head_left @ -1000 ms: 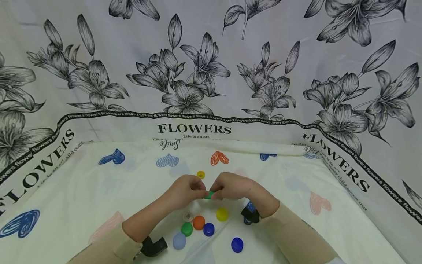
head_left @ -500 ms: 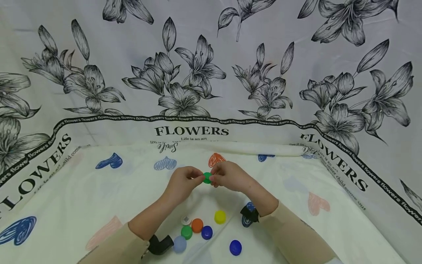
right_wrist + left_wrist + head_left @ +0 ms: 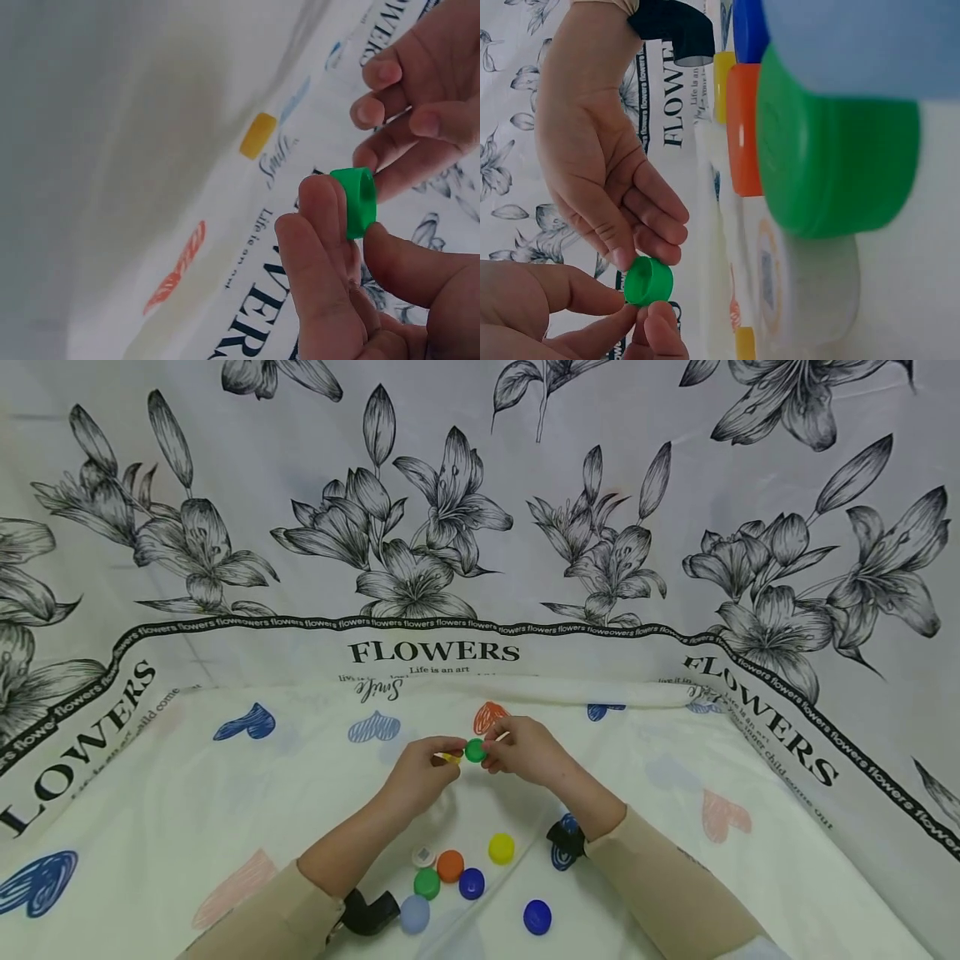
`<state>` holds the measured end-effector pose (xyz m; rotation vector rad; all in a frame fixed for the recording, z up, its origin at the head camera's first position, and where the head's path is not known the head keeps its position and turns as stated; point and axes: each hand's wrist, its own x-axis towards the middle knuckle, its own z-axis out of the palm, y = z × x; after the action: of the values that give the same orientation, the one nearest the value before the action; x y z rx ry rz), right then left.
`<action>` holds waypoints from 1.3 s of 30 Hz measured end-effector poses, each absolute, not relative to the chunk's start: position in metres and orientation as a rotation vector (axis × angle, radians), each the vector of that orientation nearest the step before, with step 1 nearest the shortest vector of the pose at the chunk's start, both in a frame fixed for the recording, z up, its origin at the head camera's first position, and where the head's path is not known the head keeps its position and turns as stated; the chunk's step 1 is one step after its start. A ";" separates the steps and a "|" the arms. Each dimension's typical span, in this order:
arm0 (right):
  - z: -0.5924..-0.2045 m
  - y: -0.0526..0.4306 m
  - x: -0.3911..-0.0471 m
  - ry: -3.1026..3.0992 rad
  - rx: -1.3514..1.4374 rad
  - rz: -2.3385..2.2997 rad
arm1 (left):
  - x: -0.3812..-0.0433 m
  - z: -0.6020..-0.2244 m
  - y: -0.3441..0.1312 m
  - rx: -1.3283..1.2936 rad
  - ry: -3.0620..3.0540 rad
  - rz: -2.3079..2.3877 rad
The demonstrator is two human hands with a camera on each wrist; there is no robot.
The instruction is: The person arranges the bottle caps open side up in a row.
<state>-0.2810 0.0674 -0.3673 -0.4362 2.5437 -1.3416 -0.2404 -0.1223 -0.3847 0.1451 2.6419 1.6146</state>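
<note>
My right hand (image 3: 527, 750) pinches a small green bottle cap (image 3: 476, 750) between thumb and fingers, held up above the cloth. Its hollow side shows in the left wrist view, where the green cap (image 3: 649, 282) has fingertips from both hands at its edge. My left hand (image 3: 420, 777) reaches in from the other side, its fingertips right at the cap's rim and its thumb and forefinger apart. Through that gap part of a yellow cap (image 3: 450, 758) shows, lying farther back on the cloth. In the right wrist view, my left hand (image 3: 431, 97) has its fingers loosely spread behind the green cap (image 3: 356, 202).
Nearer me lies a cluster of caps: white (image 3: 423, 857), orange (image 3: 450, 866), green (image 3: 427, 884), blue (image 3: 471, 883) and light blue (image 3: 415, 914). A yellow cap (image 3: 502, 848) and another blue cap (image 3: 537, 917) lie to their right. Flower-printed fabric (image 3: 427, 568) hangs behind.
Both hands have risen and moved away from me with the green cap, which has turned. My left thumb and forefinger, earlier gripping the cap, have parted.
</note>
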 end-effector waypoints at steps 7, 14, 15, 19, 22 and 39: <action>-0.372 0.069 -0.288 2.483 -0.372 -1.367 | -0.243 -0.391 -0.121 0.167 2.643 1.521; -0.378 0.069 -0.293 2.451 -0.367 -1.356 | -0.242 -0.397 -0.122 0.196 2.622 1.520; -0.379 0.069 -0.293 2.450 -0.373 -1.352 | -0.242 -0.397 -0.122 0.201 2.611 1.522; -0.385 0.072 -0.298 2.434 -0.364 -1.342 | -0.243 -0.399 -0.122 0.230 2.551 1.531; -0.387 0.074 -0.301 2.410 -0.341 -1.345 | -0.244 -0.401 -0.122 0.242 2.520 1.542; -0.391 0.081 -0.308 2.183 -0.378 -1.346 | -0.243 -0.400 -0.118 0.186 2.454 1.533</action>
<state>-0.3076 0.0815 -0.3907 -0.3775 2.1830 -1.3460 -0.2430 -0.1182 -0.4002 0.1859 2.4536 1.5330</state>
